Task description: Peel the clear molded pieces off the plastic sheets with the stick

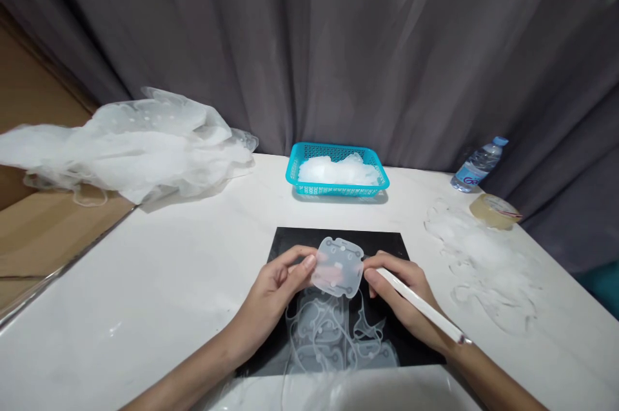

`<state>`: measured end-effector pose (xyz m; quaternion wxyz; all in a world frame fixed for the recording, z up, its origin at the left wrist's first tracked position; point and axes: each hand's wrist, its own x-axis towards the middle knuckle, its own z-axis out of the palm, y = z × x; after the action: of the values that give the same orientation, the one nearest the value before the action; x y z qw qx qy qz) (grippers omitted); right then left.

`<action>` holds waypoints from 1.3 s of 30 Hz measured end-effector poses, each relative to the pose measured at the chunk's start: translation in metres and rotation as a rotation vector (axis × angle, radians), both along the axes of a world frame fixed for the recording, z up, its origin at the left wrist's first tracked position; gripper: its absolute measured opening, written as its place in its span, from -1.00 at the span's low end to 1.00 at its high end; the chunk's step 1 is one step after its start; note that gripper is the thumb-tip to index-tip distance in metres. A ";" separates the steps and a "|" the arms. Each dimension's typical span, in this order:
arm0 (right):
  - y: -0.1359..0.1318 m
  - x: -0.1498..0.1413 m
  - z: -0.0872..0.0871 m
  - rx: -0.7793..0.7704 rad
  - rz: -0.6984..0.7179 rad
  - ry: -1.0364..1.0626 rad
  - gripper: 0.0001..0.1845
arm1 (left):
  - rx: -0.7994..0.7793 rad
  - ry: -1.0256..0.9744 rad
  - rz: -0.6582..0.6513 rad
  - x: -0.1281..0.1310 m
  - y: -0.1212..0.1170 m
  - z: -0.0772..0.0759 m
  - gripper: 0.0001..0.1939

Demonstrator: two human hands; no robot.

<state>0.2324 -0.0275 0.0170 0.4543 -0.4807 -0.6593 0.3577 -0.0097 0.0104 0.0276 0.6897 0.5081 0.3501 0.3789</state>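
White tabletop [193, 256], with a black mat [387, 243] near the front. Behind it, a turquoise basket [309, 190] holding white translucent pieces [333, 171]; at right, a blue-capped clear bottle [485, 161]. Above the mat, left hand [280, 282] with fingers pinching a translucent plate [338, 267]; right hand [406, 272] with fingers closed around a slim white tool [425, 304], at the plate's right edge. On the bottle, a blue label [469, 175], lettering not fully legible.

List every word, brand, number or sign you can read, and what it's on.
No text reads clearly.
Bottle label: purple lettering, too small and blurred to read.
Tape roll: any print is too blurred to read.
Translucent square piece: small marks, no legible letters.
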 end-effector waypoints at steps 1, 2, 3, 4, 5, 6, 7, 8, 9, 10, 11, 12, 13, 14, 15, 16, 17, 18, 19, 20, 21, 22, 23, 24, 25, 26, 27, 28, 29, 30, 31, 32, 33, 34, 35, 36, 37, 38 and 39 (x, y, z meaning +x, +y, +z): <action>0.000 -0.001 0.001 -0.004 -0.022 0.006 -0.73 | 0.000 -0.001 -0.002 0.001 0.000 0.001 -0.68; -0.001 -0.002 0.002 -0.006 -0.042 0.014 -0.74 | -0.001 0.007 -0.003 0.001 0.000 0.002 -0.68; -0.001 -0.003 0.003 -0.006 -0.057 0.019 -0.75 | -0.002 0.023 -0.002 0.001 -0.001 0.002 -0.68; -0.002 -0.004 0.004 0.000 -0.066 0.019 -0.75 | -0.002 0.038 0.000 0.001 -0.001 0.002 -0.68; -0.002 -0.005 0.005 0.013 -0.069 0.014 -0.76 | -0.002 0.048 0.002 0.000 -0.001 0.002 -0.68; -0.003 -0.005 0.006 0.033 -0.068 0.008 -0.78 | -0.002 0.048 0.005 0.000 -0.001 0.001 -0.66; -0.003 -0.006 0.008 0.057 -0.067 0.002 -0.78 | -0.001 0.039 0.006 0.000 -0.001 0.000 -0.65; -0.004 -0.006 0.009 0.081 -0.062 -0.004 -0.79 | -0.003 0.026 0.005 -0.001 -0.002 -0.001 -0.63; -0.005 -0.006 0.011 0.100 -0.051 -0.009 -0.80 | -0.008 0.013 -0.006 -0.001 -0.002 -0.002 -0.63; -0.005 -0.006 0.012 0.113 -0.037 -0.012 -0.80 | -0.017 0.003 -0.024 0.000 -0.002 -0.003 -0.64; -0.005 -0.006 0.013 0.120 -0.025 -0.013 -0.81 | -0.028 -0.006 -0.047 0.000 -0.003 -0.003 -0.66; -0.006 -0.006 0.014 0.126 -0.017 -0.012 -0.82 | -0.040 -0.011 -0.073 0.001 -0.003 -0.003 -0.68; -0.006 -0.006 0.014 0.128 -0.013 -0.010 -0.84 | -0.050 -0.015 -0.095 0.001 -0.004 -0.003 -0.70; -0.007 -0.006 0.015 0.129 -0.013 -0.009 -0.85 | -0.057 -0.019 -0.108 0.002 -0.004 -0.003 -0.71; -0.007 -0.006 0.014 0.131 -0.016 -0.005 -0.86 | -0.059 -0.022 -0.112 0.002 -0.004 -0.003 -0.71; -0.007 -0.007 0.014 0.133 -0.019 -0.002 -0.86 | -0.058 -0.025 -0.113 0.002 -0.005 -0.003 -0.71; -0.008 -0.007 0.014 0.135 -0.021 0.001 -0.86 | -0.055 -0.029 -0.112 0.001 -0.005 -0.003 -0.72; -0.008 -0.007 0.013 0.132 -0.023 0.003 -0.86 | -0.051 -0.033 -0.109 0.001 -0.005 -0.003 -0.71; -0.008 -0.007 0.013 0.130 -0.028 0.006 -0.86 | -0.047 -0.036 -0.106 0.000 -0.006 -0.004 -0.71; -0.008 -0.007 0.014 0.129 -0.034 0.009 -0.86 | -0.044 -0.037 -0.106 -0.001 -0.006 -0.004 -0.71; -0.008 -0.007 0.014 0.126 -0.039 0.009 -0.85 | -0.044 -0.036 -0.106 -0.001 -0.006 -0.004 -0.71; -0.008 -0.007 0.015 0.121 -0.042 0.007 -0.85 | -0.044 -0.034 -0.105 -0.002 -0.006 -0.005 -0.71; -0.008 -0.007 0.016 0.118 -0.042 0.006 -0.85 | -0.047 -0.031 -0.106 -0.002 -0.006 -0.004 -0.71; -0.008 -0.007 0.016 0.114 -0.039 0.006 -0.85 | -0.048 -0.029 -0.108 -0.002 -0.007 -0.004 -0.71; -0.008 -0.007 0.017 0.109 -0.035 0.008 -0.85 | -0.049 -0.028 -0.108 -0.002 -0.007 -0.003 -0.71; -0.008 -0.007 0.017 0.096 -0.027 0.011 -0.84 | -0.048 -0.028 -0.108 -0.001 -0.007 -0.002 -0.71; -0.008 -0.006 0.017 0.083 -0.020 0.019 -0.83 | -0.046 -0.027 -0.107 -0.001 -0.008 -0.001 -0.70; -0.008 -0.006 0.017 0.068 -0.010 0.031 -0.82 | -0.046 -0.026 -0.107 0.000 -0.008 -0.001 -0.70; -0.009 -0.006 0.016 0.052 0.000 0.046 -0.80 | -0.047 -0.025 -0.106 0.000 -0.008 -0.001 -0.70; -0.009 -0.005 0.016 0.039 0.008 0.062 -0.79 | -0.048 -0.023 -0.106 0.000 -0.009 -0.001 -0.70; -0.009 -0.005 0.015 0.027 0.013 0.080 -0.76 | -0.049 -0.021 -0.106 0.000 -0.009 -0.001 -0.70; -0.009 -0.004 0.013 0.012 0.014 0.099 -0.74 | -0.049 -0.019 -0.103 0.000 -0.009 -0.002 -0.70; -0.010 -0.004 0.012 -0.005 0.013 0.116 -0.71 | -0.048 -0.019 -0.101 0.000 -0.009 -0.002 -0.70; -0.010 -0.004 0.012 -0.025 0.012 0.129 -0.67 | -0.048 -0.020 -0.099 0.000 -0.009 -0.002 -0.69; -0.010 -0.003 0.011 -0.044 0.011 0.140 -0.64 | -0.048 -0.022 -0.097 0.000 -0.009 -0.002 -0.69; -0.010 -0.003 0.010 -0.061 0.011 0.151 -0.62 | -0.050 -0.026 -0.098 0.000 -0.010 -0.002 -0.69; -0.010 -0.002 0.010 -0.080 0.012 0.158 -0.61 | -0.054 -0.030 -0.103 0.000 -0.010 -0.002 -0.69; -0.009 -0.002 0.009 -0.100 0.013 0.163 -0.60 | -0.056 -0.035 -0.112 0.000 -0.010 -0.002 -0.69; -0.009 -0.001 0.009 -0.122 0.011 0.167 -0.61 | -0.057 -0.039 -0.125 0.000 -0.010 -0.001 -0.69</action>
<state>0.2313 -0.0365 0.0258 0.4757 -0.4722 -0.5989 0.4384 -0.0098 0.0000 0.0261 0.7328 0.5018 0.3147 0.3349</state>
